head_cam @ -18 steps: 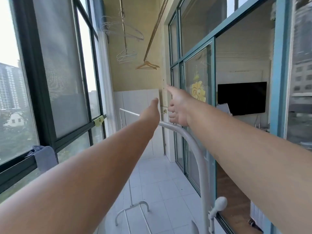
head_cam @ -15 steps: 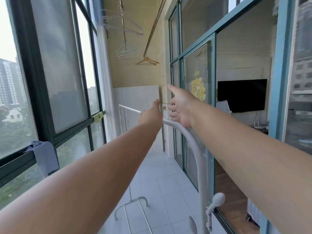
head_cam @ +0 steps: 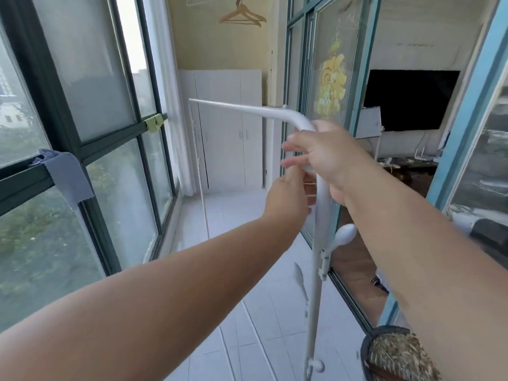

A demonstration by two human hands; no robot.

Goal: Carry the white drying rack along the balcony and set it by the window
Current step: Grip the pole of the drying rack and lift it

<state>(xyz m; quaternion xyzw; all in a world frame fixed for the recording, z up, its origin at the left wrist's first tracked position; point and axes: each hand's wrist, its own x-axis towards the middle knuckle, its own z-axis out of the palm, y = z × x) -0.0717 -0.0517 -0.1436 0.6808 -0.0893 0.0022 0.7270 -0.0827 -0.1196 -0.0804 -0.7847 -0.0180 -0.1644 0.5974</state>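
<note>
The white drying rack (head_cam: 320, 215) stands upright on the balcony floor (head_cam: 247, 215) beside the sliding glass door (head_cam: 327, 78). Its near post runs vertically; its top bar runs away toward the white cabinet (head_cam: 225, 127). The right hand (head_cam: 321, 158) is at the bend, fingers (head_cam: 292, 138) loosely spread. The left hand (head_cam: 288, 193), just below, curls at the post; its grip is hidden.

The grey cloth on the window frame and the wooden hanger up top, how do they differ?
The grey cloth is soft fabric, draped over the dark window rail on the left, low and near the person. The wooden hanger is a rigid tan triangle hanging high at the far end of the balcony, empty of clothes. Both simply hang there, and neither hand touches them.
</note>
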